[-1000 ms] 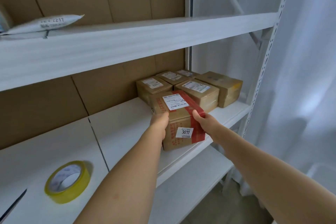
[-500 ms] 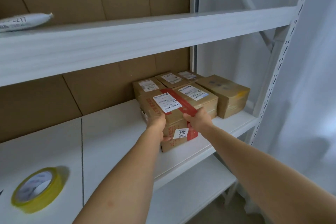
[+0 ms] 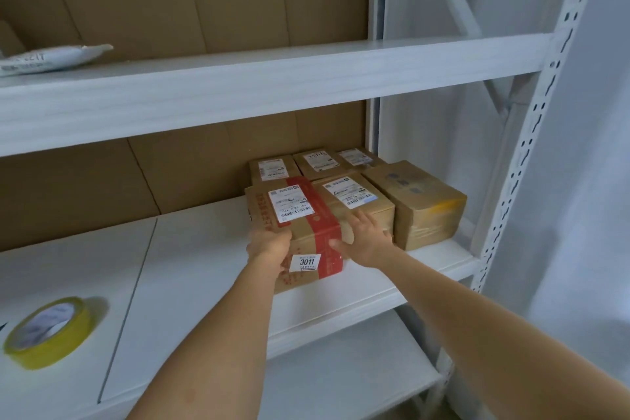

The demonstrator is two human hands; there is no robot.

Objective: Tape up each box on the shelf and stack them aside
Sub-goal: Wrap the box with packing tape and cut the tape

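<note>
A cardboard box with a red tape band (image 3: 308,215), a white shipping label and a "3011" sticker stands on the white middle shelf (image 3: 204,256), pressed against the other boxes. My left hand (image 3: 269,245) grips its front left edge. My right hand (image 3: 364,242) holds its right front corner, thumb on the red tape, fingers spread along the side next to a labelled box (image 3: 354,194). A plain brown box (image 3: 419,201) sits further right. Three smaller labelled boxes (image 3: 320,160) line the back. A yellow tape roll (image 3: 47,331) lies flat at the far left.
The upper shelf (image 3: 238,85) hangs low over the boxes, with a white mailer bag (image 3: 51,58) on its left end. A perforated white upright (image 3: 531,147) bounds the right side. A lower shelf (image 3: 341,378) sits below. Brown cardboard backs the rack.
Both hands have slid the red-taped box back and to the right, from the shelf's front edge into line against the other boxes. My right hand's fingers have spread wider.
</note>
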